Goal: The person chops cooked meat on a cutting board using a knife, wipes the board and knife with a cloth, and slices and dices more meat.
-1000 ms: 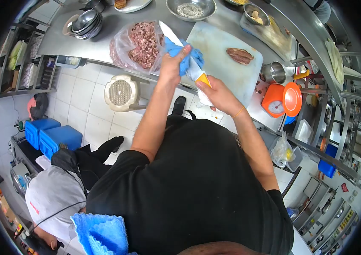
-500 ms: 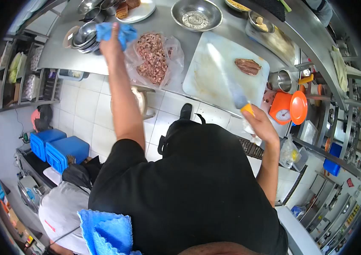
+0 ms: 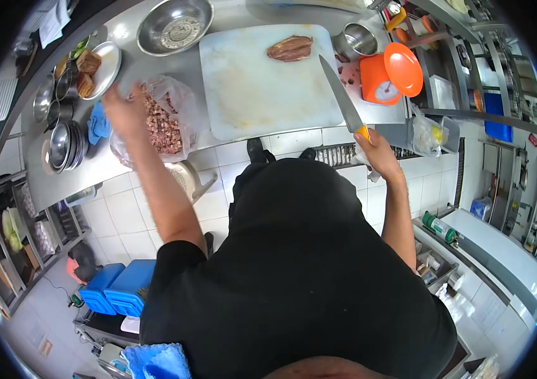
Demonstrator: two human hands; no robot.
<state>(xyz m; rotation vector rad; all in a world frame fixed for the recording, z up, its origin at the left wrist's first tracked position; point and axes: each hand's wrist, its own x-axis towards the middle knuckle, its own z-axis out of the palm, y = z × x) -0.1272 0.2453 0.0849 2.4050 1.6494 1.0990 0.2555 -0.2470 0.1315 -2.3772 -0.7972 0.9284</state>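
Note:
My right hand (image 3: 379,155) is closed around the yellow handle of a kitchen knife (image 3: 343,98), its blade pointing up and away beside the cutting board's right edge. Something white and crumpled (image 3: 374,172) shows under that hand. My left hand (image 3: 123,114), blurred, is over the left side of a clear plastic bag of diced meat (image 3: 164,126), fingers apart with nothing seen in them. Just left of it a blue cloth (image 3: 98,124) lies on the steel table. A piece of cooked meat (image 3: 290,48) rests on the white cutting board (image 3: 249,95).
Stacked metal bowls (image 3: 63,145) and a white plate (image 3: 111,62) with meat chunks stand at the left. A large metal bowl (image 3: 175,26) is behind the board. On the right are a steel pot (image 3: 356,42) and an orange scale (image 3: 379,79). A stool (image 3: 186,180) stands below the table edge.
My left hand has let go of the blue cloth, which now lies on the table beside the bowls. The view has shifted right, and the knife now points up beside the board.

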